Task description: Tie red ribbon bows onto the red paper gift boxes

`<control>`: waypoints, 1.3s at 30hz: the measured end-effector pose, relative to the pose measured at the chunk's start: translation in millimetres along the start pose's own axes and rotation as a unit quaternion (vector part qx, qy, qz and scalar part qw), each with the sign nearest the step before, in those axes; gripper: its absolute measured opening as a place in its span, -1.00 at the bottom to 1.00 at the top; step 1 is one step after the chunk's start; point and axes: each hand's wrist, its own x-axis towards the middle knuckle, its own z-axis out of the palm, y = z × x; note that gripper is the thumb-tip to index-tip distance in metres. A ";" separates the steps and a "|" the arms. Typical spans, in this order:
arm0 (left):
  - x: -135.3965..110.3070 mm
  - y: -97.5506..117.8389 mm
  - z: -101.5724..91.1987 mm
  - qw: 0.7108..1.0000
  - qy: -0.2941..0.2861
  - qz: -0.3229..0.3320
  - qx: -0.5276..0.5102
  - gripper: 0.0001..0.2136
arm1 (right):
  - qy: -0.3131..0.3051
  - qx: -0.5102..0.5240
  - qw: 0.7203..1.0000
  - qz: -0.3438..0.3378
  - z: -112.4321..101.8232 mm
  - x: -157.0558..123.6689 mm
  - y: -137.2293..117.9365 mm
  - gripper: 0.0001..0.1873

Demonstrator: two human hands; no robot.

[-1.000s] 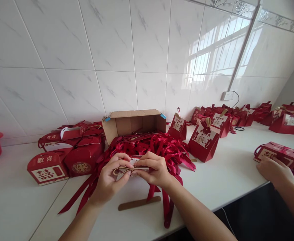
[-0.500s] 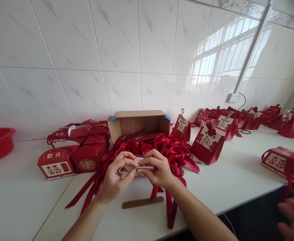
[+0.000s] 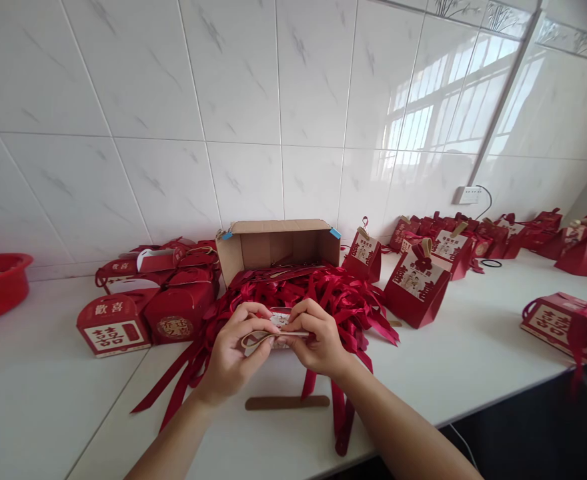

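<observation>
My left hand (image 3: 233, 357) and my right hand (image 3: 321, 340) are together at the middle of the counter. Both pinch a tan strap (image 3: 253, 339), bent into a loop at its left end. Just behind and under the fingers is a red and white gift box (image 3: 279, 319), mostly covered by my hands. A flat brown strip (image 3: 286, 403) lies on the counter nearer to me. Around the far side of my hands spreads a heap of dark red ribbons (image 3: 313, 283).
An open cardboard box (image 3: 278, 227) stands against the tiled wall. Red gift boxes (image 3: 113, 327) are stacked at left, beside a red basin (image 3: 3, 287). Triangular gift boxes (image 3: 417, 283) stand at right, and another box (image 3: 568, 325) lies near the counter's front edge.
Another person's blurred hand at the lower right has gone out of view. My hands keep pinching the strap, with only a slight shift.
</observation>
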 end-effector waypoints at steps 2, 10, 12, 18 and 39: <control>-0.1 -0.4 -0.2 1.000 0.005 0.011 0.008 -0.89 | -0.001 -0.002 1.000 0.001 -0.2 -0.2 -0.1 -0.92; 1.9 2.0 0.5 1.000 0.016 0.020 0.009 -0.89 | -0.007 -0.003 1.000 0.008 -0.1 -1.9 0.9 -0.92; 2.4 3.4 0.1 1.000 0.017 0.017 0.011 -0.89 | -0.008 0.003 1.000 0.003 0.1 -1.1 0.8 -0.93; 1.6 3.6 1.0 0.999 0.031 -0.009 0.018 -0.92 | -0.024 0.001 0.999 0.029 -2.7 0.4 4.4 -0.85; 0.0 -10.2 0.7 0.985 0.096 0.052 0.132 -0.23 | -0.122 -0.037 0.976 0.174 3.1 -12.1 22.6 -0.38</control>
